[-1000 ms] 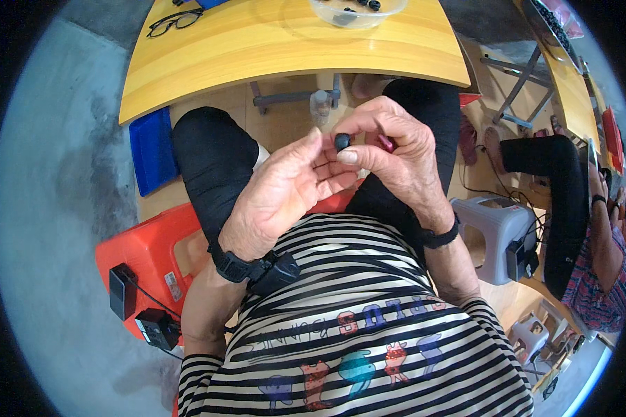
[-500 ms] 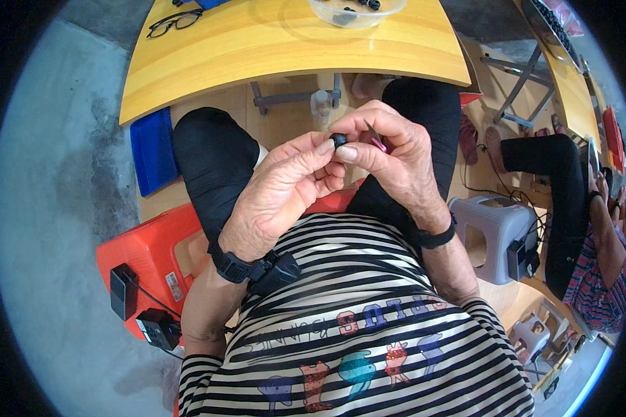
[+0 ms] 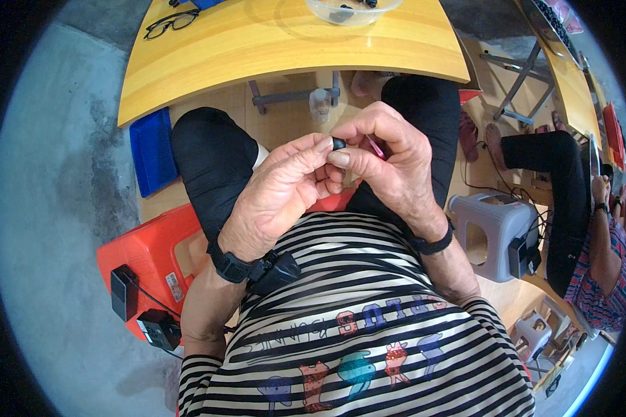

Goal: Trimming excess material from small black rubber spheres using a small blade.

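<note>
A small black rounded piece [image 3: 338, 144] is pinched between the thumb and fingertips of my left hand [image 3: 285, 177], above my lap. My right hand [image 3: 393, 156] meets it from the other side, its thumb tip against or very close to the piece. Tucked in the curled fingers of that right hand is a thin pink tool [image 3: 375, 146]; most of it is hidden, so its exact kind does not show. Both hands are closed and nearly touch at the fingertips.
A yellow wooden table [image 3: 292, 52] stands ahead, bearing a clear plastic bowl [image 3: 355, 15] with black pieces and eyeglasses [image 3: 172, 24]. A blue tray [image 3: 153, 151] and red stool [image 3: 149, 243] are at left. A grey stool [image 3: 490, 233] and another person's arm [image 3: 603, 240] are at right.
The pink tool has turned in my right hand, its dark pointed end no longer standing out. The black piece has shifted slightly between the fingertips. My left hand has hardly moved.
</note>
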The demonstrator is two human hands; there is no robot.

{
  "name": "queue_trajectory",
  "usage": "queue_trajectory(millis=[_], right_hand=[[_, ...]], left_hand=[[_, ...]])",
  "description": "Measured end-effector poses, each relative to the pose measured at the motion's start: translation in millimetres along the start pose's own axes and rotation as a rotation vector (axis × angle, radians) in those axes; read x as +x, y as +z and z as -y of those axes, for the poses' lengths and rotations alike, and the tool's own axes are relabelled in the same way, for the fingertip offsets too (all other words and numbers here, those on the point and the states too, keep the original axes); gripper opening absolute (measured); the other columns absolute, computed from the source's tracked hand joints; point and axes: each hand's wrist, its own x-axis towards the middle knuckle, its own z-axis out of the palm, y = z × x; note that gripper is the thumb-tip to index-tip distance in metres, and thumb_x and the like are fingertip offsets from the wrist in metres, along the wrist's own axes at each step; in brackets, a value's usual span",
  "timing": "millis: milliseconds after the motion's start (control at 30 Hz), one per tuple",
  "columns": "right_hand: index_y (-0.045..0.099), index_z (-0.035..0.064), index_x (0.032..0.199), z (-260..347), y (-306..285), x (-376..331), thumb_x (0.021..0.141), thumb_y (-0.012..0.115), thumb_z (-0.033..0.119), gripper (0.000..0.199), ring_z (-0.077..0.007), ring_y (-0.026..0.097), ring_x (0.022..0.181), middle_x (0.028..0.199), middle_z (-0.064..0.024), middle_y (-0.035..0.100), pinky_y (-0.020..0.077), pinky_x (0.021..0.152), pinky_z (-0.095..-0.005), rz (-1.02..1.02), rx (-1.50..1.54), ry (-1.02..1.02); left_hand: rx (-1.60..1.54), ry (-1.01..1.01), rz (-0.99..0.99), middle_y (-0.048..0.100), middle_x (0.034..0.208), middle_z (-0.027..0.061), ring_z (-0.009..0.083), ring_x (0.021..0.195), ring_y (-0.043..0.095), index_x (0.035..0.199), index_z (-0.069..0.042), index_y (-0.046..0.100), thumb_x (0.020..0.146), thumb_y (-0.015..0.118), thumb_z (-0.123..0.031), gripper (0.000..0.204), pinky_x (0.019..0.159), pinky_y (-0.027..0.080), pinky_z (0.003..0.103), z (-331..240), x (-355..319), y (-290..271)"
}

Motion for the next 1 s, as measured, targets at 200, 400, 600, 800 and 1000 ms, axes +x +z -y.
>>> queue_trajectory(millis=[200, 400, 600, 800, 1000], right_hand=[[0.067, 0.0023, 0.084, 3, -7, 1, 0.072, 0.075, 0.011, 0.017, -0.0086, 0.051, 0.067, 0.073, -0.0014, 0.057, 0.0411, 0.060, -0.0225, 0.079, 0.151, 0.171], [0.068, 0.0022, 0.082, 3, -10, 2, 0.074, 0.072, 0.009, 0.011, -0.0089, 0.052, 0.066, 0.072, -0.0024, 0.057, 0.0417, 0.059, -0.0230, 0.083, 0.156, 0.159], [0.067, 0.0015, 0.082, 3, -8, 2, 0.074, 0.071, 0.008, 0.011, -0.0110, 0.053, 0.066, 0.070, -0.0033, 0.057, 0.0419, 0.059, -0.0244, 0.071, 0.094, 0.111], [0.067, 0.0023, 0.083, 2, -6, 0, 0.073, 0.071, 0.008, 0.011, -0.0133, 0.053, 0.066, 0.070, -0.0045, 0.057, 0.0421, 0.059, -0.0256, 0.021, 0.006, 0.014], [0.067, 0.0016, 0.083, 0, -4, -1, 0.073, 0.070, 0.008, 0.012, -0.0139, 0.054, 0.067, 0.070, -0.0049, 0.057, 0.0432, 0.061, -0.0255, 0.004, -0.024, 0.008]], left_hand=[[0.019, -0.040, 0.035, 0.058, 0.082, 0.0048, 0.0115, 0.072, 0.054, 0.099, 0.000, 0.059, 0.090, 0.056, -0.016, 0.018, 0.066, 0.045, 0.026, -1, 2, -6], [-0.037, -0.094, 0.080, 0.059, 0.082, 0.0058, 0.0112, 0.072, 0.054, 0.099, 0.001, 0.059, 0.091, 0.056, -0.015, 0.018, 0.065, 0.045, 0.025, 0, 3, -7], [-0.024, -0.084, 0.059, 0.059, 0.082, 0.0052, 0.0116, 0.074, 0.056, 0.099, 0.000, 0.059, 0.091, 0.055, -0.015, 0.018, 0.066, 0.047, 0.024, -1, 3, -4], [-0.046, -0.068, 0.010, 0.060, 0.082, 0.0046, 0.0116, 0.075, 0.057, 0.099, -0.002, 0.059, 0.090, 0.056, -0.012, 0.014, 0.068, 0.048, 0.023, -1, 4, -2], [-0.065, -0.067, -0.003, 0.061, 0.081, 0.0050, 0.0123, 0.074, 0.060, 0.099, -0.002, 0.059, 0.089, 0.057, -0.010, 0.013, 0.065, 0.051, 0.023, -1, 3, -6]])
